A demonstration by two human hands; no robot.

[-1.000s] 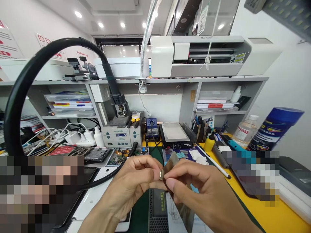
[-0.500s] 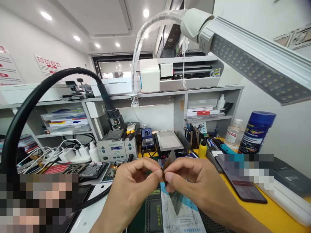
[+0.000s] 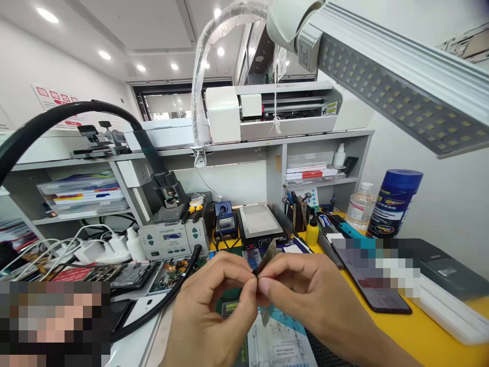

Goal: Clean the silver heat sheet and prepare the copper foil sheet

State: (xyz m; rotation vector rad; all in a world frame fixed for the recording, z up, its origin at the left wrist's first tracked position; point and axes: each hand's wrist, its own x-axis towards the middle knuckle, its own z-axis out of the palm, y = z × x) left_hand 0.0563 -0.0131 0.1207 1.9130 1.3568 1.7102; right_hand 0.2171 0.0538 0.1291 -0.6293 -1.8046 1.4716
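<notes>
Both of my hands meet in the lower middle of the view. My left hand and my right hand pinch a thin grey metal plate between thumbs and forefingers, held up edge-on above the bench. Part of the plate sticks up above my fingertips and a sliver shows below them. Under my hands lies a printed paper sheet on a dark mat.
A rework station with a black hose, a small blue station and a hot plate stand behind. A blue can and clear bottle stand right. An LED lamp bar hangs overhead.
The view has tilted up and shifted, bringing the lamp bar into sight. My hands have stayed together on the plate, now turned more edge-on.
</notes>
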